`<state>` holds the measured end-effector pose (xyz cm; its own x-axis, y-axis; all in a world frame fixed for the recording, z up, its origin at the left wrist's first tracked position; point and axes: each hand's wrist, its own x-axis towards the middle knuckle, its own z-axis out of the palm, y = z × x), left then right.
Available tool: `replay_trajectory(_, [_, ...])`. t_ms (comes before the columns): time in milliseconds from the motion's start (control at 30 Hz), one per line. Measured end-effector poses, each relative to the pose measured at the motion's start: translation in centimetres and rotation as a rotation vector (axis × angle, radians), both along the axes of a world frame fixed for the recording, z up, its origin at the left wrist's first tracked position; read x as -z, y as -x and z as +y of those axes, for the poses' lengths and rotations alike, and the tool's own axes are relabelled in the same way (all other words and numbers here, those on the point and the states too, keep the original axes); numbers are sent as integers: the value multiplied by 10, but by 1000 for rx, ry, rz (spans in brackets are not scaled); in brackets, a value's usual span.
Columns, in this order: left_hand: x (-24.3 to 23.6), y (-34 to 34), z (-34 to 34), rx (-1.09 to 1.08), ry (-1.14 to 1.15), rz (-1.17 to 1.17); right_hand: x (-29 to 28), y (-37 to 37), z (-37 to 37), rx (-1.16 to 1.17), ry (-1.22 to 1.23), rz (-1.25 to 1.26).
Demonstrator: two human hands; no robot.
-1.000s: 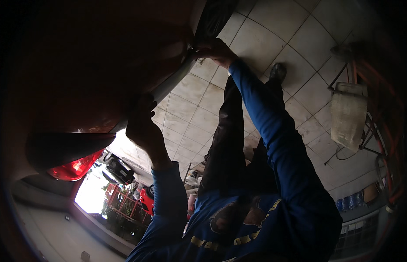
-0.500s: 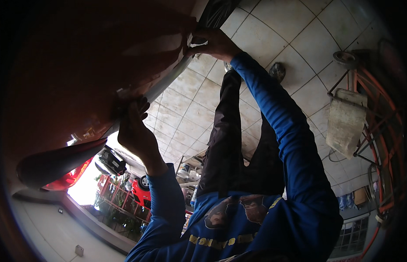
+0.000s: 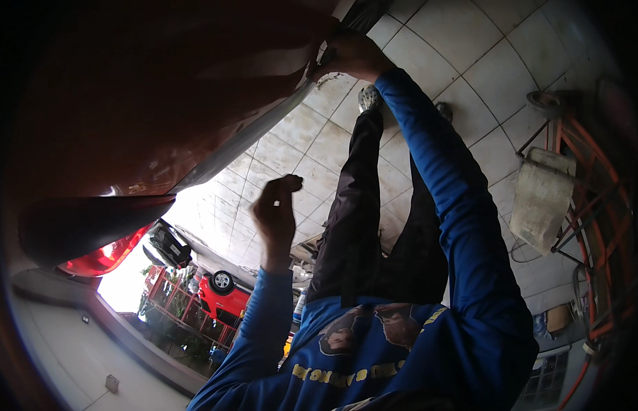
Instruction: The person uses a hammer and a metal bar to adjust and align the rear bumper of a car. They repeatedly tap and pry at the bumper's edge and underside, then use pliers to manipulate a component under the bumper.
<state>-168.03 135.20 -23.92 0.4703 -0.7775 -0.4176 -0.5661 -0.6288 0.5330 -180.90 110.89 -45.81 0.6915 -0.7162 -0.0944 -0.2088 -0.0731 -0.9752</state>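
A large, glossy dark red car body panel (image 3: 161, 103) fills the upper left, with a paler grey strip (image 3: 230, 151) along its lower edge. At the far end of that edge, my right hand (image 3: 357, 55) grips the rim, its thumb on the near side and its other fingers partly lost in shadow. My left hand (image 3: 272, 212) is held in the air, apart from the panel, over the tiled floor. Its fingers are curled together at the tips, with a small gap of light inside the curl. Whether something small is between the fingertips, I cannot make out.
An orange metal frame (image 3: 600, 212) with a wheel (image 3: 544, 103) and a pale board (image 3: 544, 198) stands at the right. A dark tapered part (image 3: 93, 222) juts out at the left, near a red light (image 3: 110, 253). A red car (image 3: 219, 294) stands beyond, and white tiles (image 3: 428, 48) cover the floor.
My left hand has left the panel's edge and moved right, its fingers now curled. My right hand has shifted slightly up and right, still at the rim. My view has shifted a little.
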Motion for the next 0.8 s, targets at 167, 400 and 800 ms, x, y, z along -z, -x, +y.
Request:
replay_trajectory(167, [37,30,144,39,-513,16,0,0,-4,-33,52,89])
replay_trajectory(400, [36,27,238,-78,-660,110,-1,-2,-9,-39,29,53])
replay_trajectory(800, [34,28,244,-128,-668,169,6,-1,9,3,56,46])
